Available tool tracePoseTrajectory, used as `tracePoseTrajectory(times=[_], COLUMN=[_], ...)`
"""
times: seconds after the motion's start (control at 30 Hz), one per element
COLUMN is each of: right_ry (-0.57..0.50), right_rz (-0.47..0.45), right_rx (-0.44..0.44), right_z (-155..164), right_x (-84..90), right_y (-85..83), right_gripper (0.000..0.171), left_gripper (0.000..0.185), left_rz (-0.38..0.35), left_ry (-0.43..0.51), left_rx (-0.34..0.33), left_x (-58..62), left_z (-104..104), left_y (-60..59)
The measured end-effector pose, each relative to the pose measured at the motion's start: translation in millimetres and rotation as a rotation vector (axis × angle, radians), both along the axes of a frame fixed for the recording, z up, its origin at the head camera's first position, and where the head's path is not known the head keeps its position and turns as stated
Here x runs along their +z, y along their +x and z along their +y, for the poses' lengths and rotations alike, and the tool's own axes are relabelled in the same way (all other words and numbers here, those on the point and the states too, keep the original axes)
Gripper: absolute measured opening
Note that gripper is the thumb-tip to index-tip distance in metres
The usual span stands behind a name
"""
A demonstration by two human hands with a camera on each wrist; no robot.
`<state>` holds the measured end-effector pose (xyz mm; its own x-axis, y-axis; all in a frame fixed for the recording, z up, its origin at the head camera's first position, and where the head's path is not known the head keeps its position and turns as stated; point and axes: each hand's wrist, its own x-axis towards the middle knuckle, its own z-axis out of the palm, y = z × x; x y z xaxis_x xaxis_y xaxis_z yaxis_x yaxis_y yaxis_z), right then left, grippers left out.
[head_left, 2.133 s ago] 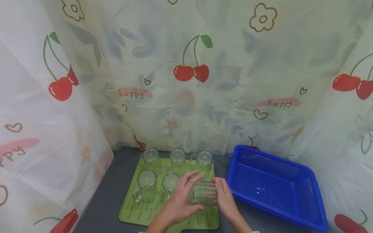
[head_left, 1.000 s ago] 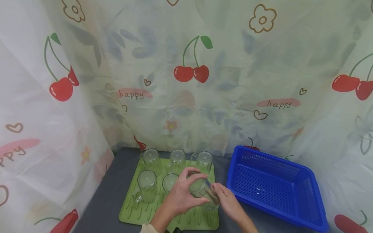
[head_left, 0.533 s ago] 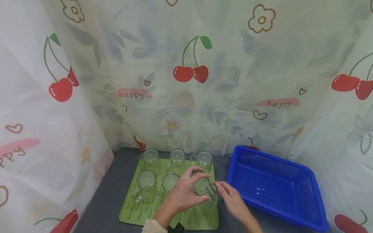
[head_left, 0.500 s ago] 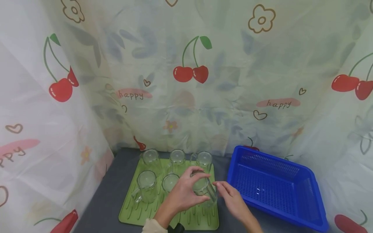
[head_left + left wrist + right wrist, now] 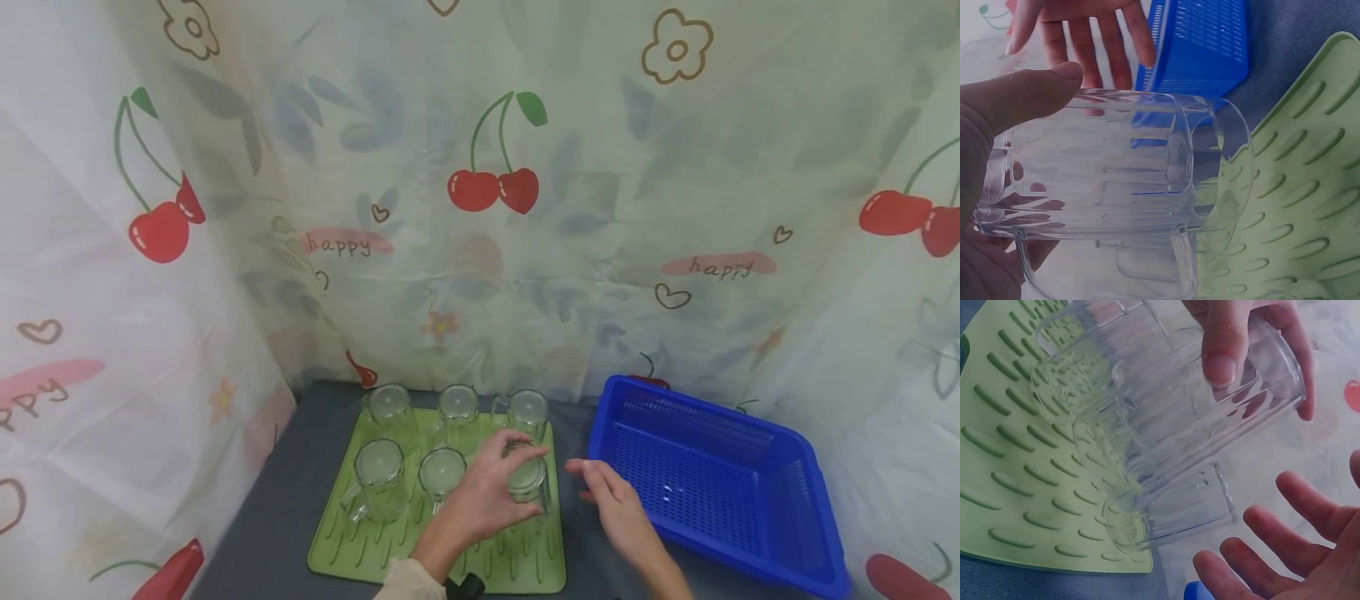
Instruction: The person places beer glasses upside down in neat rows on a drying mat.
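Observation:
My left hand (image 5: 483, 500) grips a clear glass mug (image 5: 527, 478) around its base, thumb on one side and fingers on the other. The mug is upside down, its rim low over the right side of a green ribbed drying mat (image 5: 347, 546). In the left wrist view its handle (image 5: 1188, 265) shows along the lower side. My right hand (image 5: 618, 508) is apart from the mug, to its right, fingers extended and holding nothing. Several matching mugs stand mouth down on the mat, among them a front-left mug (image 5: 380, 477) and a front-middle mug (image 5: 442, 472), partly behind my left hand.
A blue perforated plastic basket (image 5: 712, 550) sits right of the mat, close beyond my right hand. Along the mat's back edge stands a row of upturned mugs (image 5: 458, 407). A dark grey tabletop (image 5: 255, 533) lies beneath, with a cherry-print curtain (image 5: 480, 275) around it.
The mug has turned from lying sideways between both hands to mouth down in my left hand. My right hand has let go of it and drawn away to the right.

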<state>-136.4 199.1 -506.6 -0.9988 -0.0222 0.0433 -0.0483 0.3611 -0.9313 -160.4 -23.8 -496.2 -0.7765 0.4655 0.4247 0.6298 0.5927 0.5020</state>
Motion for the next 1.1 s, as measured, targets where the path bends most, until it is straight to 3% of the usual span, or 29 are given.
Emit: tracePoseTrajectory(times=[0.2, 0.53, 0.8, 1.1], right_ry=[0.001, 0.014, 0.261, 0.308], right_rz=[0.027, 0.004, 0.112, 0.152], right_rx=[-0.001, -0.017, -0.01, 0.01], right_z=[1.2, 2.2, 3.6, 1.1], right_x=[0.0, 1.8, 5.3, 13.7], right_y=[-0.6, 0.9, -5.8, -10.9], right_gripper=[0.041, 0.04, 0.039, 0.039], left_gripper=[0.084, 0.086, 0.084, 0.083], left_rz=[0.024, -0.098, -0.087, -0.109], left_ry=[-0.054, -0.129, -0.172, -0.134], left_rx=[0.022, 0.021, 0.035, 0.02], left_x=[-5.3, -19.3, -31.9, -44.4], left_z=[5.8, 12.9, 15.0, 17.3], left_y=[-6.4, -17.2, -17.9, -18.0])
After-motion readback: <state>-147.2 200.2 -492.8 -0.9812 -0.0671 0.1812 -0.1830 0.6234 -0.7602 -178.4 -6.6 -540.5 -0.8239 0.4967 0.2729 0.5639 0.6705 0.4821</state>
